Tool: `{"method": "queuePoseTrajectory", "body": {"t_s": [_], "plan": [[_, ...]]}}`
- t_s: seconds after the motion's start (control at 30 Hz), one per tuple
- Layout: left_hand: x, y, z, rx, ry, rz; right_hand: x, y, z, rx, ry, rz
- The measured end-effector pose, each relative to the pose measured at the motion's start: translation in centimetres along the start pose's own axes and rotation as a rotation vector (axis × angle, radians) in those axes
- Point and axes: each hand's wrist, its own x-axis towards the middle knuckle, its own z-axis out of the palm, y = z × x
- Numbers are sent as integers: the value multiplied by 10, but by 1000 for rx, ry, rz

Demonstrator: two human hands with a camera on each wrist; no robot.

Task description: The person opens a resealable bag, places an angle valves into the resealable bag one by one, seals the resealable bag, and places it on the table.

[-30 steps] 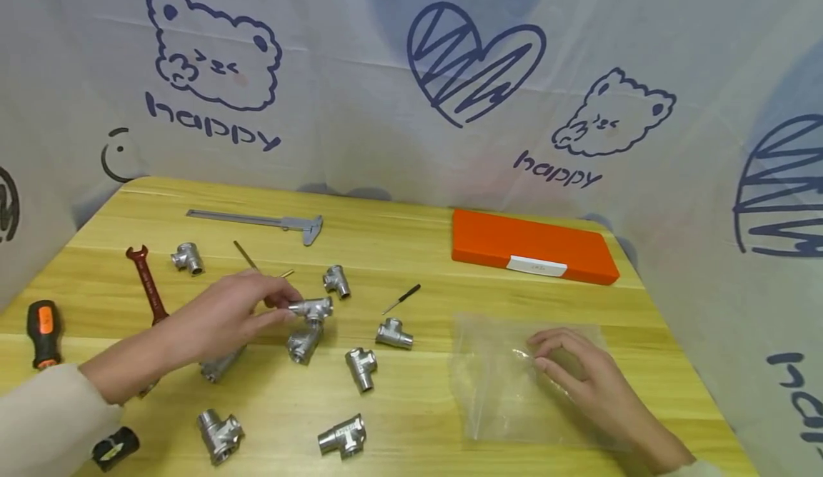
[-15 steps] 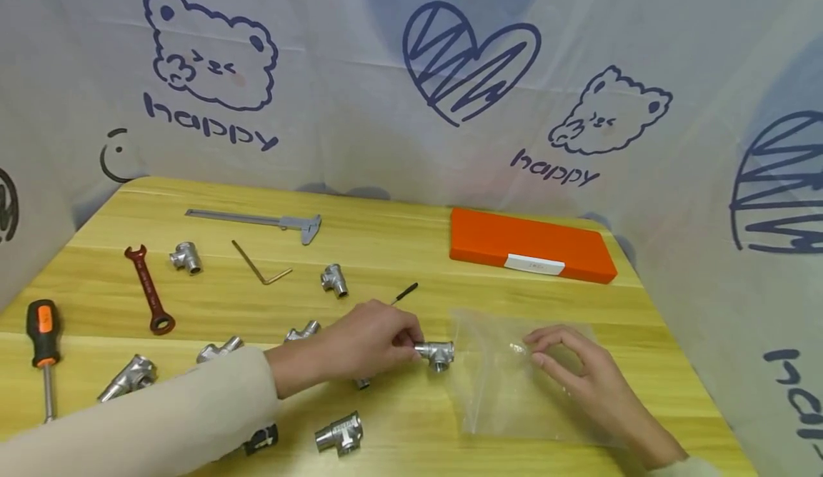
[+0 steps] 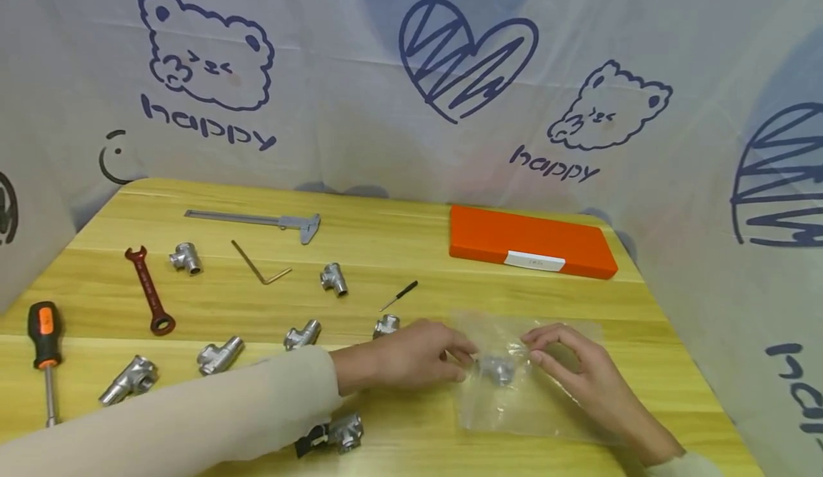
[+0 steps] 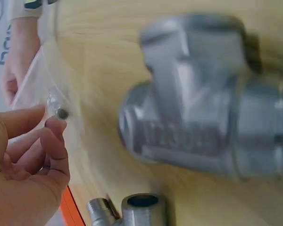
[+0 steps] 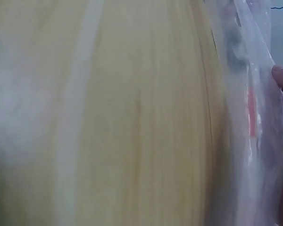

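Note:
In the head view my left hand point(image 3: 411, 355) reaches to the mouth of a clear plastic bag point(image 3: 546, 416). A silver tee pipe fitting point(image 3: 498, 370) shows through the film at its fingertips, one end between thumb and fingers. The left wrist view shows that fitting point(image 4: 61, 113) mostly hidden behind the fingers. My right hand point(image 3: 594, 388) pinches the bag's upper film. In the right wrist view the bag point(image 5: 271, 165) hangs from those fingertips, with most of the hand out of frame. A large tee fitting point(image 4: 188, 103) lies below the left wrist camera.
Several more tee fittings point(image 3: 220, 355) lie across the wooden table. Around them are a red wrench point(image 3: 149, 291), a screwdriver point(image 3: 45, 334), a hex key point(image 3: 257, 270), a small black screwdriver point(image 3: 405, 291) and a vernier caliper point(image 3: 298, 224). An orange box point(image 3: 527, 238) sits at the back right.
My left hand has lifted a tee fitting from the middle of the table and carried it right, into the bag. The right hand has stayed at the bag.

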Motion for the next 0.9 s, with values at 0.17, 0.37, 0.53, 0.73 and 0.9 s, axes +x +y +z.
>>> {"method": "queuePoseTrajectory", "body": {"t_s": [0.17,0.37,0.53,0.73,0.9], "plan": [[-10,-14,-28,23,41,2,-1,-2,-1,2,-4,28],[-28,-46,-69,254,98,-36,-1,-1,-3,8,-23,86],[-35,-60,-78,304,9,-57,-1,0,-3,12,-37,108],[-31,-66,-71,301,-39,-93,-2,1,-5,2,-34,127],[-29,-69,-66,282,-4,-80,-2,0,-8,-6,-32,138]]}}
